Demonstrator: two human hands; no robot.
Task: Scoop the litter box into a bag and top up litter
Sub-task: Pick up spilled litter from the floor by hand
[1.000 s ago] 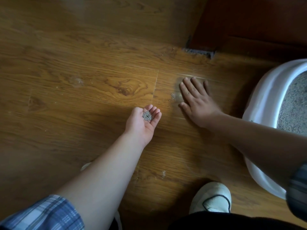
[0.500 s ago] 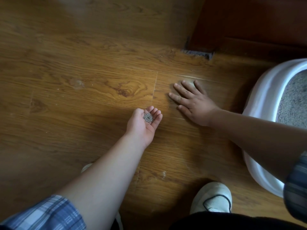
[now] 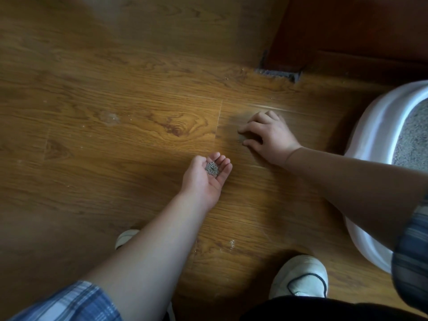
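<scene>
My left hand point(image 3: 203, 179) is cupped palm up just above the wooden floor, holding a small heap of grey litter grains point(image 3: 212, 168). My right hand point(image 3: 269, 135) rests on the floor a little to the right and beyond it, palm down, its fingers curled with the tips touching the boards. Whether the fingers hold any grains I cannot tell. The white litter box point(image 3: 379, 128) stands at the right edge, with grey litter point(image 3: 414, 140) inside. My right forearm crosses in front of its rim.
A dark red-brown door frame point(image 3: 324, 31) rises at the top right, with a gap at its foot. My white shoes point(image 3: 301, 276) stand at the bottom. A few pale specks point(image 3: 232, 243) lie on the floor near them. Wood floor stretches to the left.
My right hand, flat with fingers stretched on the floor, has swept left and then curled its fingers in. My left hand has kept still with the grains.
</scene>
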